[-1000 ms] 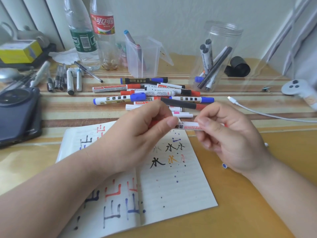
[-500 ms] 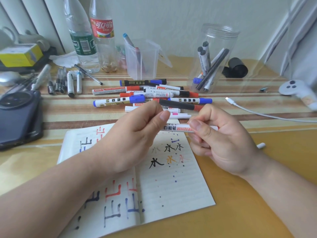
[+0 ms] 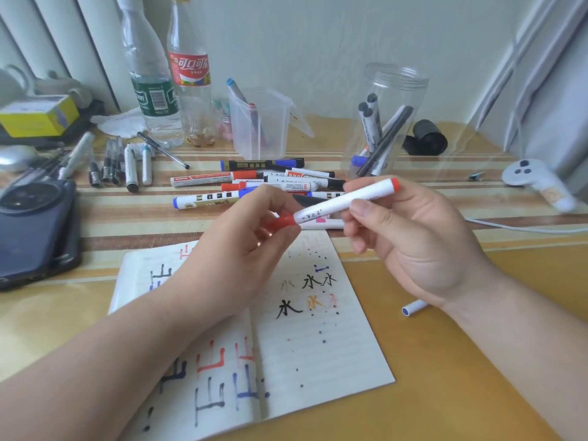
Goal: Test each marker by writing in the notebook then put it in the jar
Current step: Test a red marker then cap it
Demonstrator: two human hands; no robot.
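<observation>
Uncapping seems the step in hand. Head view: white-barrelled plastic marker [image 3: 335, 205] held above the open lined paper notebook [image 3: 318, 345]. Left hand [image 3: 241, 249] grip pinches its red cap [image 3: 281, 221]; right hand [image 3: 413, 243] grip pinches the barrel. Clear plastic jar [image 3: 391, 122] stands beyond the notebook on the desk [image 3: 477, 377]. Best to pull straight along the barrel and keep the cap ready for recapping.

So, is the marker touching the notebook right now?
No, the right hand holds the marker in the air above the notebook, and the left hand pinches its red cap.
</observation>
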